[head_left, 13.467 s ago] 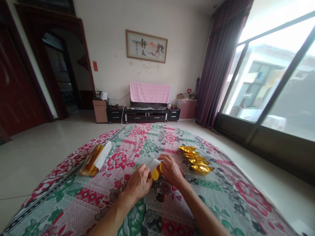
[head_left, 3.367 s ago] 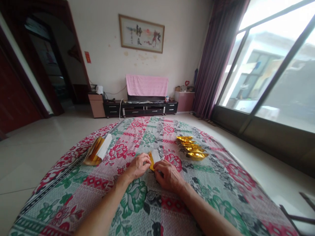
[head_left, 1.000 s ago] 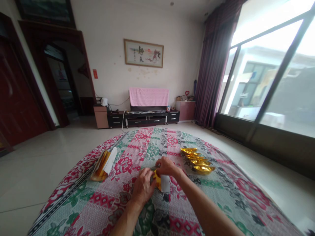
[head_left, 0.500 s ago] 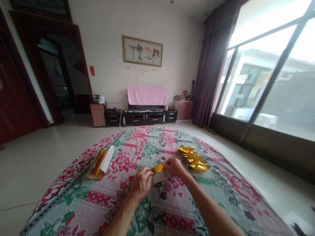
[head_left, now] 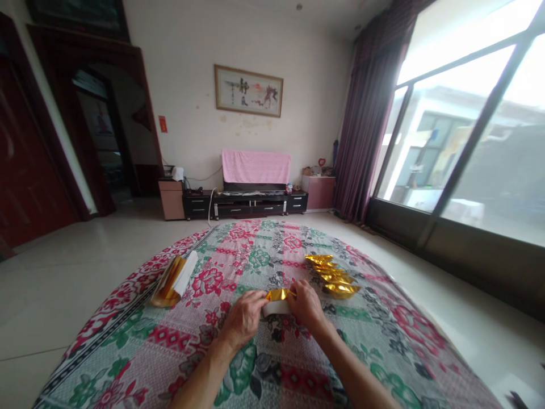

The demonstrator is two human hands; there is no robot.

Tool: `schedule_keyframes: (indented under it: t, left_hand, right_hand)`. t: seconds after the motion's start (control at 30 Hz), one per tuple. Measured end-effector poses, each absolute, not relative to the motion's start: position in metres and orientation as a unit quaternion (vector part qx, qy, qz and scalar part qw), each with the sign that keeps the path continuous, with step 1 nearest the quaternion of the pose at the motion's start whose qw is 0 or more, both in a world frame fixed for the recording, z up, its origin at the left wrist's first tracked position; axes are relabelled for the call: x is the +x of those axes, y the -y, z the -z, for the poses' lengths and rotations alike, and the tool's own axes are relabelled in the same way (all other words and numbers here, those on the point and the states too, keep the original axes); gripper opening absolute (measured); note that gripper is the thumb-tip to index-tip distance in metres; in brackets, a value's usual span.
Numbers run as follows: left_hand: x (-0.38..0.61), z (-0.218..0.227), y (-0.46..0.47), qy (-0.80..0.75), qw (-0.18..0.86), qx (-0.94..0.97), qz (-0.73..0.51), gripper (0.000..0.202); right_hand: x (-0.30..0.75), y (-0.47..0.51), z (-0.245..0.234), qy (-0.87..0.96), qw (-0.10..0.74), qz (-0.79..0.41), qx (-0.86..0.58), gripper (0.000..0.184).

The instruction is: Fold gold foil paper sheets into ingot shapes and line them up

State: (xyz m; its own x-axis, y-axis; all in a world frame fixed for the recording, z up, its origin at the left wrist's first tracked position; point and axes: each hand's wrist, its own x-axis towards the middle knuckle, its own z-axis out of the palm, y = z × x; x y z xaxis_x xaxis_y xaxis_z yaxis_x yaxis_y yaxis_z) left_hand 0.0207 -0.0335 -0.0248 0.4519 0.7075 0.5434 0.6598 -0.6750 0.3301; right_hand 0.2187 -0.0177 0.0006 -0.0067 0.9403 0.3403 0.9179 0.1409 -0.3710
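A piece of gold foil paper [head_left: 279, 295], with a white side [head_left: 276, 308] facing me, is stretched between my hands just above the patterned cloth. My left hand [head_left: 246, 312] pinches its left end, fingertips at the gold edge. At the other end, my right hand [head_left: 305, 302] is closed on the paper, its fingers bent and partly hidden. To the right, a row of several folded gold paper ingots [head_left: 340, 291] lies on the cloth. Off to the left is a stack of gold paper sheets [head_left: 171, 283] with a white sheet [head_left: 186, 275] along its side.
A floral cloth [head_left: 259, 258] covers the round surface before me. Beyond it, a low black TV cabinet [head_left: 251, 204] stands against the wall, with a pink cloth [head_left: 256, 166] draped above. Large windows [head_left: 460, 136] and a purple curtain [head_left: 364, 125] are on the right.
My right hand has moved slightly down and right, and the gold strip has turned more level between my hands. My left hand keeps its pinch. The camera view has shifted a little.
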Motion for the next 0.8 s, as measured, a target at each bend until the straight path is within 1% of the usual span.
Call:
schedule_keyframes:
  t: [0.1, 0.2, 0.3, 0.33, 0.4, 0.5, 0.57, 0.67, 0.73, 0.8]
  left_hand:
    - [0.02, 0.026, 0.032, -0.386, 0.05, 0.859, -0.332, 0.042]
    - [0.02, 0.023, 0.033, -0.386, 0.065, 0.861, -0.323, 0.048]
    - [0.021, 0.018, 0.036, -0.406, 0.083, 0.853, -0.318, 0.051]
    - [0.021, 0.017, 0.037, -0.412, 0.089, 0.85, -0.317, 0.051]
    - [0.021, 0.016, 0.038, -0.419, 0.098, 0.845, -0.316, 0.052]
    - [0.021, 0.018, 0.037, -0.426, 0.105, 0.84, -0.32, 0.055]
    - [0.021, 0.02, 0.036, -0.43, 0.115, 0.834, -0.326, 0.057]
    - [0.02, 0.021, 0.034, -0.434, 0.134, 0.826, -0.334, 0.058]
    - [0.019, 0.021, 0.033, -0.435, 0.145, 0.821, -0.341, 0.058]
    - [0.018, 0.021, 0.033, -0.436, 0.157, 0.814, -0.349, 0.058]
  right_hand:
    - [0.219, 0.02, 0.0, 0.708, 0.26, -0.023, -0.656, 0.01]
    - [0.22, 0.026, -0.002, 0.717, 0.288, 0.0, -0.634, 0.014]
    - [0.218, 0.036, -0.008, 0.777, 0.314, 0.021, -0.545, 0.016]
    - [0.217, 0.04, -0.01, 0.802, 0.313, 0.012, -0.508, 0.015]
    - [0.213, 0.045, -0.012, 0.845, 0.301, -0.017, -0.442, 0.02]
    - [0.207, 0.05, -0.01, 0.873, 0.29, -0.052, -0.387, 0.024]
    - [0.205, 0.051, -0.008, 0.877, 0.29, -0.062, -0.379, 0.024]
    - [0.203, 0.051, -0.007, 0.873, 0.294, -0.063, -0.384, 0.029]
    - [0.203, 0.052, -0.008, 0.872, 0.294, -0.053, -0.387, 0.033]
    - [0.202, 0.052, -0.008, 0.873, 0.29, -0.039, -0.39, 0.032]
